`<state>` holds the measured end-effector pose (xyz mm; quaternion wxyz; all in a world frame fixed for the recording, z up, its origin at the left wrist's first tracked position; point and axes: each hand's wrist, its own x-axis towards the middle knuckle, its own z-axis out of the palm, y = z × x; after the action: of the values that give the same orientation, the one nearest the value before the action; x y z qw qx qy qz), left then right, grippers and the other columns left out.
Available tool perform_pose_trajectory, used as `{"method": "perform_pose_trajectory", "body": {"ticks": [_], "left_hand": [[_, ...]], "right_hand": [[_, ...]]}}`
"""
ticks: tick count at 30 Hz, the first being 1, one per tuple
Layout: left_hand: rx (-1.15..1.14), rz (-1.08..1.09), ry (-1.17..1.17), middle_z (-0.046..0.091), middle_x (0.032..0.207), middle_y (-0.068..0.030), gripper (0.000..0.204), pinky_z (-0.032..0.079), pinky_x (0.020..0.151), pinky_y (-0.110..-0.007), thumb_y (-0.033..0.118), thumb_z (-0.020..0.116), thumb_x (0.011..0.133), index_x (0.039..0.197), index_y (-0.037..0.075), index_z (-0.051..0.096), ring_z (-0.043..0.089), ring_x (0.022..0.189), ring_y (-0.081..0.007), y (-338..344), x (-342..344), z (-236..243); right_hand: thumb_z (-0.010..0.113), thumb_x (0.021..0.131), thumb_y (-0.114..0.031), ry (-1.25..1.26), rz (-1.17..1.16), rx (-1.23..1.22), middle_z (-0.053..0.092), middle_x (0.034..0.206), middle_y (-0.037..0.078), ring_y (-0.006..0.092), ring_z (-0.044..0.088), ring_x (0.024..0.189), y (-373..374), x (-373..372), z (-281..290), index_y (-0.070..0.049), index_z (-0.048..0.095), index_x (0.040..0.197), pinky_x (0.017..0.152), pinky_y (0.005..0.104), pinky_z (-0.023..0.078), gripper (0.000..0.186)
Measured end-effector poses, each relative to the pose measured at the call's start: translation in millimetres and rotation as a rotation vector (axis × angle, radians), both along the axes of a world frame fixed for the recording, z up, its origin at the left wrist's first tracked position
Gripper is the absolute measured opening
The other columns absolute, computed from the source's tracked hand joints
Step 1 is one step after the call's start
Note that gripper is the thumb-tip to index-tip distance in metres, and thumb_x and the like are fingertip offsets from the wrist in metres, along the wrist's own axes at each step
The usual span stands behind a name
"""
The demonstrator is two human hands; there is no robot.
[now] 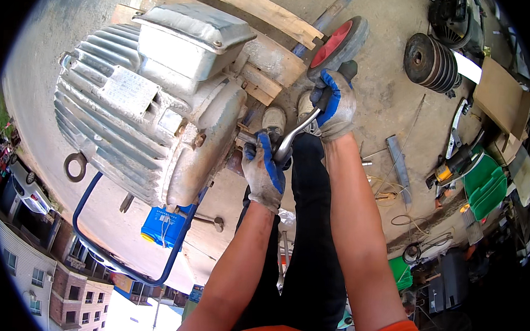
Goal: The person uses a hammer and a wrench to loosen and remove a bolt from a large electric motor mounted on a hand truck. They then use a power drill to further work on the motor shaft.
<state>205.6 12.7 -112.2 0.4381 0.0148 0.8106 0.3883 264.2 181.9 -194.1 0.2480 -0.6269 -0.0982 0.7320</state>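
A large silver-painted electric motor (129, 122) with cooling fins and a terminal box (184, 41) lies at the left. Both hands wear grey gloves with blue coating. My left hand (265, 168) is closed around the lower end of a bent chrome wrench (291, 135), beside the motor's shaft end (241, 139), which is partly hidden by the glove. Higher and to the right, my right hand (335, 106) grips the wrench's dark handle (348, 70). My shoes and black-trousered legs show behind the hands.
Wooden pallet boards (267, 13), a red-hubbed wheel (349, 44), a blue tubular frame (90, 237) and a blue container (161, 223) surround the motor. Right: stacked pulleys (429, 63), cardboard (502, 97), a yellow power tool (444, 171), green plastic (484, 186), cables and a metal bar (397, 160). Cars and buildings lie beyond.
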Motion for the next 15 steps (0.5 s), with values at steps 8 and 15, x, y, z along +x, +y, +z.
{"method": "perform_pose_trajectory", "body": {"ticks": [8,15], "left_hand": [[0.197,0.817,-0.578,0.064,0.092,-0.0073,0.019,0.054,0.065,-0.027,0.013,0.057,0.094,0.106,-0.001,0.057,0.063,0.075,-0.0135,-9,-1,2],[0.092,0.728,-0.388,0.064,0.087,-0.0047,0.018,0.053,0.059,-0.023,0.019,0.062,0.093,0.101,0.004,0.058,0.062,0.068,-0.0108,17,1,8]], "right_hand": [[0.059,0.086,-0.001,-0.023,0.655,1.1,0.06,0.074,0.006,0.0151,0.061,0.068,-43,8,118,0.001,0.06,0.092,0.066,0.029,0.052,0.006],[0.065,0.086,-0.009,0.143,-0.114,0.237,0.062,0.08,0.008,0.0159,0.058,0.064,-27,8,79,-0.002,0.058,0.098,0.055,0.0272,0.048,0.015]]}}
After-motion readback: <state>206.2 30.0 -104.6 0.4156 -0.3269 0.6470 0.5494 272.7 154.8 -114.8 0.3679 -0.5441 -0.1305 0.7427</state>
